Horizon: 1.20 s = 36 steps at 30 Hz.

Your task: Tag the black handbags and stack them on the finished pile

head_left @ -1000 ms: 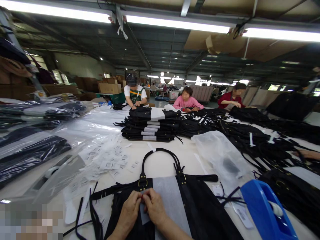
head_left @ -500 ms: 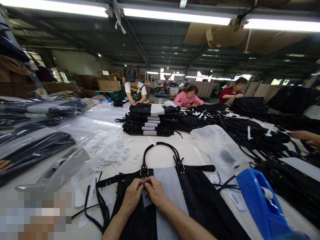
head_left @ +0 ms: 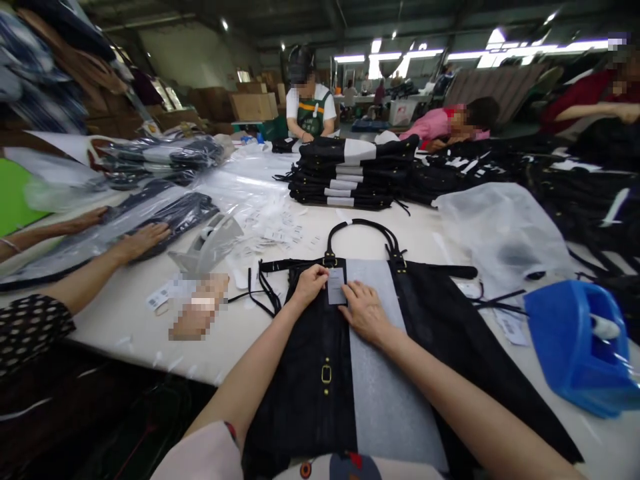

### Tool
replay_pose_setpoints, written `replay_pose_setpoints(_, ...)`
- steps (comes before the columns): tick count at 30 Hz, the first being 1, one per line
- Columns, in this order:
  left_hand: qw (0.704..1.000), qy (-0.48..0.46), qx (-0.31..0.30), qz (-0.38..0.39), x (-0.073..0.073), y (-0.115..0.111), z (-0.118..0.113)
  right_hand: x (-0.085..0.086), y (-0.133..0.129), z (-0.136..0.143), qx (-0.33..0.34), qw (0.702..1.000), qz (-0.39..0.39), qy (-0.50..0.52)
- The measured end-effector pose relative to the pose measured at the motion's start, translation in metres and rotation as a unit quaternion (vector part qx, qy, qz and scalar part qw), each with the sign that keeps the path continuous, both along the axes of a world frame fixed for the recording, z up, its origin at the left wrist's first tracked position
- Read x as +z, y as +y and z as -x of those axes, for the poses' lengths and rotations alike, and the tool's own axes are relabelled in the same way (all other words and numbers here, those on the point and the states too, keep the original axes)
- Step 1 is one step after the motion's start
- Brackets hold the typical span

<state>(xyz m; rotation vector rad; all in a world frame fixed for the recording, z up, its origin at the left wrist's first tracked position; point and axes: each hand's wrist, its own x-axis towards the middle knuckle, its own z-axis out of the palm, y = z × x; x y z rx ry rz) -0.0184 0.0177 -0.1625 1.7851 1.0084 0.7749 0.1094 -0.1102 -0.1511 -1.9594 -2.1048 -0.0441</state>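
A black handbag (head_left: 435, 327) lies flat in front of me, its handles (head_left: 357, 223) pointing away. A grey strip of tissue paper (head_left: 383, 393) runs down its middle. Beneath one handle's base, a small grey hang tag (head_left: 335, 288) rests on the bag. Thumb and fingers of my left hand (head_left: 310, 287) pinch together at the tag's upper left edge. My right hand (head_left: 367, 310) lies with fingers stretched over the paper strip, fingertips touching the tag's right edge. Lower on the bag is a brass buckle (head_left: 326, 373).
At right stands a blue tape dispenser (head_left: 560, 333), by a translucent plastic bag (head_left: 495, 227). Stacked black bags (head_left: 350, 173) sit beyond the handles. Loose labels (head_left: 280, 223) and a grey tape dispenser (head_left: 213, 243) lie left, where a co-worker's hands (head_left: 145, 240) press a plastic-wrapped bundle (head_left: 185, 210).
My view has tilted down and turned left. My hands have moved apart, and the tag now lies face up between them. My right hand has opened out flat.
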Motion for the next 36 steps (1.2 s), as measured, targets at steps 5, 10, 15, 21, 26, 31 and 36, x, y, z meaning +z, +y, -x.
replay_pose_setpoints(5,1.0,-0.015,-0.01,-0.001,0.0,0.001,0.002,0.001,0.012,0.011,0.026,0.993,0.007,-0.116)
replay_pose_setpoints(10,1.0,-0.012,-0.014,-0.004,-0.001,0.0,0.006,0.007,0.013,0.015,0.071,0.985,0.018,-0.159)
replay_pose_setpoints(15,0.999,0.024,-0.03,-0.037,0.006,-0.002,0.01,0.014,0.018,0.021,0.122,0.975,0.044,-0.18)
replay_pose_setpoints(21,0.994,0.062,-0.037,-0.076,0.012,-0.004,0.019,0.013,0.025,0.027,0.151,0.97,0.055,-0.182)
replay_pose_setpoints(26,0.993,0.076,-0.045,-0.081,0.018,-0.008,0.025,0.014,0.029,0.029,0.137,0.973,0.053,-0.177)
replay_pose_setpoints(31,0.995,0.061,-0.027,-0.067,0.017,-0.01,0.026,0.011,0.034,0.032,0.131,0.973,0.06,-0.181)
replay_pose_setpoints(36,0.996,0.051,-0.008,-0.069,0.011,-0.009,0.024,0.011,0.035,0.028,0.125,0.974,0.061,-0.181)
